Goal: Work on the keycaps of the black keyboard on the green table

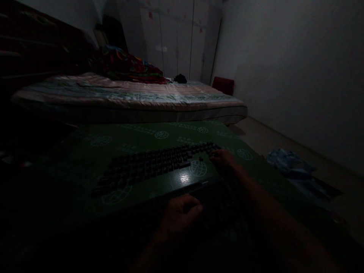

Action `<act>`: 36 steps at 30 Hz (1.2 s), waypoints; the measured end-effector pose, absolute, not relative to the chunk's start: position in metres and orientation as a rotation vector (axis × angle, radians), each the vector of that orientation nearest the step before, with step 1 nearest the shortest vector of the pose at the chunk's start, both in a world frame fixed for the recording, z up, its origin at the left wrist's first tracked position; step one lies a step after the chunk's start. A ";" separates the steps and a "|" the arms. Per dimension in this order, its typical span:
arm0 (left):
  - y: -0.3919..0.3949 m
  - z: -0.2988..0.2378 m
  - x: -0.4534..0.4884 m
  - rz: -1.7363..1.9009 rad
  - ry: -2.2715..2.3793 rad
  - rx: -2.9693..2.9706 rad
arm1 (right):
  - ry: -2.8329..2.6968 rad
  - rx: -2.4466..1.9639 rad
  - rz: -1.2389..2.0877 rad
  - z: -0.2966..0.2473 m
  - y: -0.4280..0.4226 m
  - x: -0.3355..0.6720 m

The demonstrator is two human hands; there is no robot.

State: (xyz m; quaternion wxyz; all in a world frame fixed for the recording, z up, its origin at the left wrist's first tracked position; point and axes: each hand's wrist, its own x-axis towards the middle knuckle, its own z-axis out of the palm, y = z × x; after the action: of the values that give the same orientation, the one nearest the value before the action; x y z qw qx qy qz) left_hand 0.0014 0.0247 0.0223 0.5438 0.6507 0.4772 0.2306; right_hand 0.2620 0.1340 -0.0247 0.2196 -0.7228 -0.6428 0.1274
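Loose dark keycaps (148, 162) lie in keyboard-like rows on a green table (136, 141) printed with white globes. A single keycap (201, 159) sits apart, right of the rows. At their right end my right hand (223, 158) reaches down, its fingertips pinched together at the keycaps; what they grip is too dark to make out. Closer to me lies a black keyboard (212, 195), mostly lost in shadow. My left hand (182, 212) hovers over or rests on it, fingers curled and thumb near the forefinger; anything inside is hidden.
Past the table's far edge is a bed (170, 99) with a striped sheet and a red patterned blanket (127, 66). Crumpled cloth (290, 161) lies low on the right. White wardrobes (176, 38) stand at the back. The room is very dim.
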 end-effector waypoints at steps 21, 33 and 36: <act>0.017 0.022 0.008 0.669 1.075 1.657 | -1.180 -1.693 0.227 0.020 -0.013 0.219; 0.013 0.018 0.011 0.704 1.037 1.743 | -1.172 -1.790 0.362 0.004 -0.025 0.180; 0.012 0.016 0.011 0.710 1.035 1.744 | -1.199 -1.782 0.332 0.006 -0.025 0.179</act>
State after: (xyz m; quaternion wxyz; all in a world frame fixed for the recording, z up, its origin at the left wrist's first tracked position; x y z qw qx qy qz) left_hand 0.0113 0.0124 0.0163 0.4762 0.7138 0.4234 0.2906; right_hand 0.1785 -0.0254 0.0057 0.4655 -0.7257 -0.4883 0.1354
